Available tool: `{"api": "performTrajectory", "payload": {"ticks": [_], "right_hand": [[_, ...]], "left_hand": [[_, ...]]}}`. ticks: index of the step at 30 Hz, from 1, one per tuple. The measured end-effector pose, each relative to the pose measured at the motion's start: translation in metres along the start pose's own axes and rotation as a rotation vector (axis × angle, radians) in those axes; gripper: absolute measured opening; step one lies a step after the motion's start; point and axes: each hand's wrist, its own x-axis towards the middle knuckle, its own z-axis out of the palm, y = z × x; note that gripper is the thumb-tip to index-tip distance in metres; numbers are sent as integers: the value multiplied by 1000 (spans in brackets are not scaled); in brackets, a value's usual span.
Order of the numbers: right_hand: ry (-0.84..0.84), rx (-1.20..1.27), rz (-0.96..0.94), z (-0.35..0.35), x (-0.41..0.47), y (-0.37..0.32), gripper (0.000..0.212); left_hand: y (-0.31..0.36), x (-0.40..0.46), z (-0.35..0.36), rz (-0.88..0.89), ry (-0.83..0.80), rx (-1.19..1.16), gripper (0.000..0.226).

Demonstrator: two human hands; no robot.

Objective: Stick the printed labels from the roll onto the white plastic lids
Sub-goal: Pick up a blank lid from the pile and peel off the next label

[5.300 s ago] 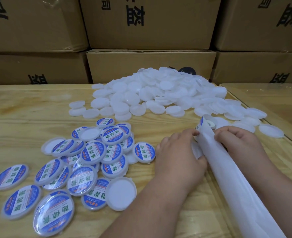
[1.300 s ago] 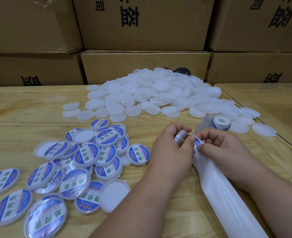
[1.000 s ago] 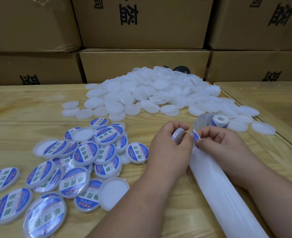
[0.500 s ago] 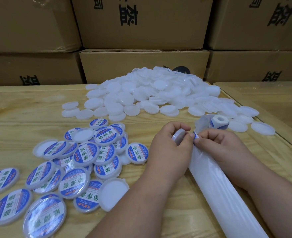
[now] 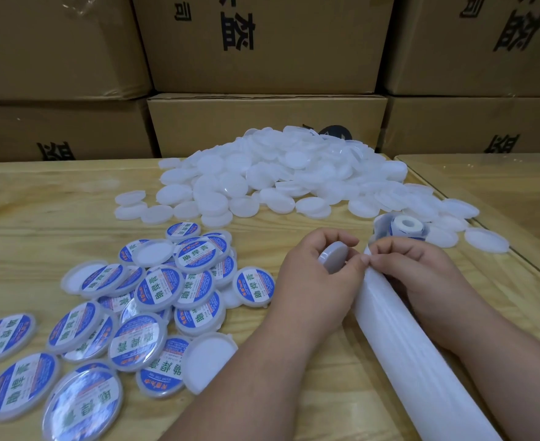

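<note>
My left hand (image 5: pixel 316 281) grips a white plastic lid (image 5: pixel 334 257) on edge between thumb and fingers. My right hand (image 5: pixel 421 275) pinches the top of the white backing strip (image 5: pixel 399 342), its fingertips touching my left thumb. The strip runs from the label roll (image 5: pixel 405 226) down toward the lower right. Whether a label is between the fingers is hidden. A big heap of bare white lids (image 5: pixel 278 176) lies behind. Several lids with blue printed labels (image 5: pixel 163 288) lie at the left.
Stacked cardboard boxes (image 5: pixel 262 122) close off the back of the wooden table (image 5: pixel 39 211). A second table top (image 5: pixel 501 192) adjoins at the right. Loose bare lids (image 5: pixel 485 238) lie near that seam. One bare lid (image 5: pixel 208 361) lies by my left forearm.
My right fingers have closed over the strip's top, so the blue label edge seen a second ago is hidden. The lid stays in my left hand. Five seconds ago both hands held the strip.
</note>
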Motion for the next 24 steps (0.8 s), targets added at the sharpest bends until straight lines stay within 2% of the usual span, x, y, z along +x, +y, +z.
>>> {"api": "performTrajectory", "payload": {"ticks": [10, 13, 16, 18, 24], "right_hand": [[-26, -49, -112, 0, 4, 5, 43], [-10, -32, -96, -2, 6, 8, 42], [-19, -23, -73, -2, 6, 8, 30], [-16, -42, -62, 1, 5, 6, 29], [13, -268, -184, 6, 3, 12, 36]], "left_hand": [[-6, 3, 2, 2, 90, 52, 18], [-5, 5, 1, -26, 168, -10, 21], [-4, 8, -3, -60, 281, -127, 20], [-4, 11, -6, -80, 342, -180, 21], [-3, 12, -9, -122, 402, -291, 27]]}}
